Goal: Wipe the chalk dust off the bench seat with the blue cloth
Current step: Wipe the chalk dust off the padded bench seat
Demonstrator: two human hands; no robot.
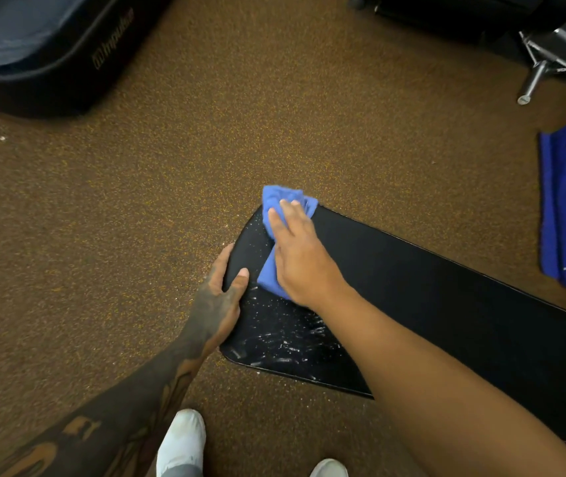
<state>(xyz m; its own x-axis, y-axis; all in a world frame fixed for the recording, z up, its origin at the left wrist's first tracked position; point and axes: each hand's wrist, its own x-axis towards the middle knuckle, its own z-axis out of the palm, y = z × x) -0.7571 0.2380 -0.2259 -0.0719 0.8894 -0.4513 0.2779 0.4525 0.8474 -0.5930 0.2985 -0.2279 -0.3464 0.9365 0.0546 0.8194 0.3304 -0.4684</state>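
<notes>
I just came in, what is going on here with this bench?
A person is wiping the black bench seat with a blue cloth. The right hand presses the cloth flat near the seat's far corner; the left hand grips the seat's end edge. White chalk dust covers the near corner, not yet wiped.

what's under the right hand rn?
The blue cloth, pressed on the bench seat by the right hand. Whether chalk dust lies beneath the cloth is hidden.
</notes>
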